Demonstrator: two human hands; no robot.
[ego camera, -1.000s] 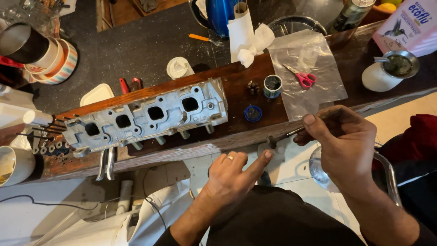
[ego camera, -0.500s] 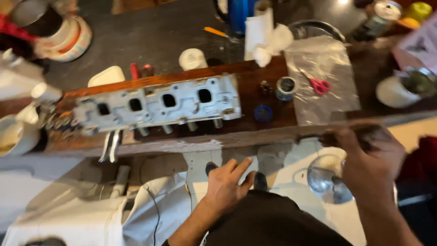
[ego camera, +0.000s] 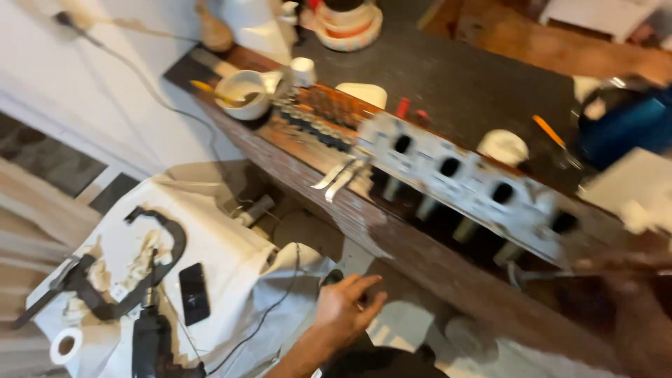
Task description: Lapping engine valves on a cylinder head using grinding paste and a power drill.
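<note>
My left hand hangs below the bench edge with its fingers spread and nothing in it, over a white cloth on the floor. A small dark object lies just beyond its fingertips. My right hand is a blurred shape at the right edge, by the wooden bench; I cannot make out its grip. A grey metal cylinder head with a row of round ports lies along the bench.
On the cloth lie a black clamp-like tool, a dark phone, a tape roll and a black power tool. A white bowl, two metal spanners and a blue container sit on the bench.
The view has swung left and down, bringing the cloth and floor tools into sight. My left hand stays low and open. My right hand has slid to the frame's right edge.
</note>
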